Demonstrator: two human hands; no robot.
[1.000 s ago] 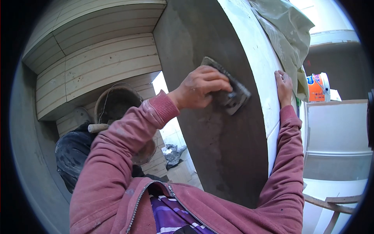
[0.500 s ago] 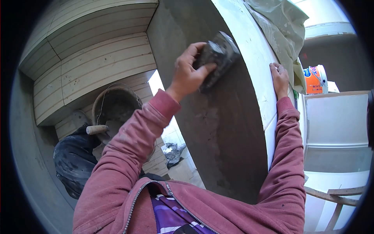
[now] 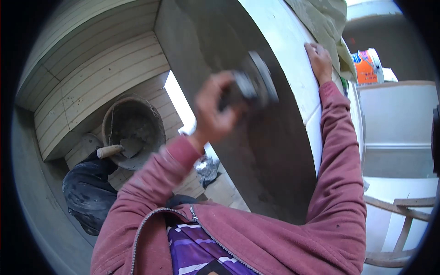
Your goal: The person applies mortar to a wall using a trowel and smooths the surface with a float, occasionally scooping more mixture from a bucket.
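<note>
My left hand (image 3: 215,107) is wrapped around a plastering float (image 3: 261,82), blurred by motion. The float is over the dark grey, damp-looking plastered surface (image 3: 261,160), close to its right edge. On the white ledge (image 3: 300,91) bordering that surface, my right hand (image 3: 320,63) lies with its fingers stretched forward, holding nothing. A greenish plastic sheet (image 3: 327,27) hangs just beyond the right fingertips.
Down to the left stands a mortar bucket (image 3: 108,126) with a wooden-handled trowel (image 3: 110,151) across its rim. Crumpled plastic (image 3: 207,169) lies on the floor. At the right are an orange-and-white pail (image 3: 366,66) and a wooden frame (image 3: 403,231).
My left hand has drawn the float slightly down and toward me, and the float has turned more upright in view. The right hand stays on the ledge while the camera view has shifted.
</note>
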